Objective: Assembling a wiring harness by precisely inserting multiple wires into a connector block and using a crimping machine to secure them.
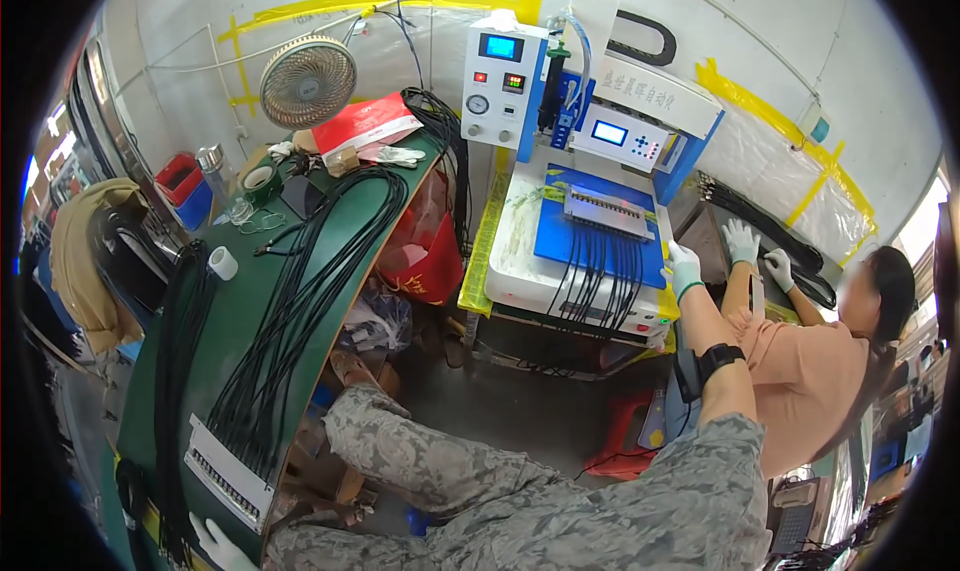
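My left hand (218, 547), in a white glove, is at the lower left with its fingers apart. It lies beside a silver metal strip fixture (228, 474) that holds a row of black cable (270, 371) ends on the green table. My right hand (684, 269), also gloved, rests by the right edge of a white benchtop machine (520, 281); its fingers are partly hidden, so their grip does not show. On the machine's blue plate (560, 243) sits a second silver fixture (608, 214), its black cables (600, 281) hanging over the front edge.
A person (810, 361) works at the right with gloved hands near a black cable bundle (765, 226). A fan (308, 83), tape rolls (262, 185), a bottle (215, 171) and a red bag (430, 261) stand around the green table (150, 401). A red stool (622, 436) is below the machine.
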Demonstrator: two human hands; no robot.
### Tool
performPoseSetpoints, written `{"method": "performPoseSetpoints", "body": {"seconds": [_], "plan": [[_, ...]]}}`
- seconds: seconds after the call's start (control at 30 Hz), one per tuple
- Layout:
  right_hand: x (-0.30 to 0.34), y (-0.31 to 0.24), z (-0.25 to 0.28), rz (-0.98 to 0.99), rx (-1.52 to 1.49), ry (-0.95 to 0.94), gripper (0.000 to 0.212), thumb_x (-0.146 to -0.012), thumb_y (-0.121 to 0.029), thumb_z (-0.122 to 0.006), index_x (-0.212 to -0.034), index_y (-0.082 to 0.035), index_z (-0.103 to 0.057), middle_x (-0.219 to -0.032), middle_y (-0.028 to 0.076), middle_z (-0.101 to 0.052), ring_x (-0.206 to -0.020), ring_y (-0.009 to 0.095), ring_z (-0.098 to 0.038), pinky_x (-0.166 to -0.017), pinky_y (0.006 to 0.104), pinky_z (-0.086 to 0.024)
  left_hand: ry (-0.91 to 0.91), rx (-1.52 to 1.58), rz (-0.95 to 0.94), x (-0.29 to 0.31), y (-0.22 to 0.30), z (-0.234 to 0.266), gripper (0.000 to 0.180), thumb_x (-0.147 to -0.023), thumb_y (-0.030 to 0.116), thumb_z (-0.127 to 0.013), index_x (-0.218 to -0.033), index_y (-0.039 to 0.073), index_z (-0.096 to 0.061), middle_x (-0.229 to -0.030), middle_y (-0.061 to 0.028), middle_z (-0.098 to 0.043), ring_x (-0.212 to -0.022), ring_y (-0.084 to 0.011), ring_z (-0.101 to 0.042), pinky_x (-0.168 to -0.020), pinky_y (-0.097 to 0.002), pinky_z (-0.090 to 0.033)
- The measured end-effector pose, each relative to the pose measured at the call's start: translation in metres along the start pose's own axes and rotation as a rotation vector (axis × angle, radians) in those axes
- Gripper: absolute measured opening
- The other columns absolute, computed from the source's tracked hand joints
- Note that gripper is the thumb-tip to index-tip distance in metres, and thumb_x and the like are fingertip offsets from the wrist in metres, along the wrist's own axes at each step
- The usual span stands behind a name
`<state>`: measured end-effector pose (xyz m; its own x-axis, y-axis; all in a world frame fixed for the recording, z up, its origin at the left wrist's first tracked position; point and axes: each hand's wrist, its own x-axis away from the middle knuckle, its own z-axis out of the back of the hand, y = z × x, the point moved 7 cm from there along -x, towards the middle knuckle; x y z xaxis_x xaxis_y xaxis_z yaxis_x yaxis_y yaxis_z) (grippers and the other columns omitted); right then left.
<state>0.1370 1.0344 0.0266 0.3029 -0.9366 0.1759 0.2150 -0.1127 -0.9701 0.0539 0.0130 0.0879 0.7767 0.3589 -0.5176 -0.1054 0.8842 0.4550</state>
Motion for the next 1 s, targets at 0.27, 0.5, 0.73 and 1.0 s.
{"method": "performPoseSetpoints", "body": {"seconds": [0.27,0.5,0.73,1.0], "plan": [[-0.002,0.018,-0.010,-0.111,0.083,-0.004,0.044,-0.087,-0.034,-0.069,-0.122,-0.012,-0.056,-0.100,0.009,-0.061,-0.086,0.027,-0.061,-0.067,0.0455,-0.053,0.258,0.151,-0.046,0.022,0.057,0.056,0.037,-0.103,0.021,-0.043,-0.124,-0.007,-0.057,-0.123,-0.0205,-0.061,-0.103,-0.0316,-0.062,-0.089,-0.0407,-0.050],[0.022,-0.014,-0.035,-0.039,0.360,-0.021,0.041,-0.085,-0.045,-0.068,-0.105,-0.009,-0.066,-0.093,0.012,-0.065,-0.086,0.027,-0.063,-0.070,0.0442,-0.054,0.197,0.136,-0.118,0.042,0.147,0.070,0.034,-0.103,0.017,-0.044,-0.123,-0.006,-0.057,-0.120,-0.0198,-0.063,-0.101,-0.0319,-0.063,-0.090,-0.0393,-0.051],[-0.050,-0.005,-0.037,0.089,0.917,0.074,0.056,-0.086,-0.058,-0.056,-0.106,-0.007,-0.070,-0.109,0.021,-0.066,-0.103,0.031,-0.064,-0.086,0.0419,-0.051,-0.128,0.927,0.229,0.055,0.205,0.012,0.032,-0.102,0.014,-0.045,-0.124,-0.006,-0.056,-0.117,-0.0181,-0.063,-0.104,-0.0276,-0.061,-0.093,-0.0380,-0.050],[0.010,-0.027,-0.050,0.122,0.796,0.091,0.073,-0.084,-0.069,-0.049,-0.116,-0.006,-0.066,-0.121,0.023,-0.062,-0.114,0.039,-0.058,-0.096,0.0435,-0.045,-0.521,0.843,0.207,0.080,0.258,-0.024,0.033,-0.101,0.015,-0.049,-0.127,-0.004,-0.055,-0.117,-0.0153,-0.062,-0.106,-0.0252,-0.059,-0.095,-0.0355,-0.045]]}}
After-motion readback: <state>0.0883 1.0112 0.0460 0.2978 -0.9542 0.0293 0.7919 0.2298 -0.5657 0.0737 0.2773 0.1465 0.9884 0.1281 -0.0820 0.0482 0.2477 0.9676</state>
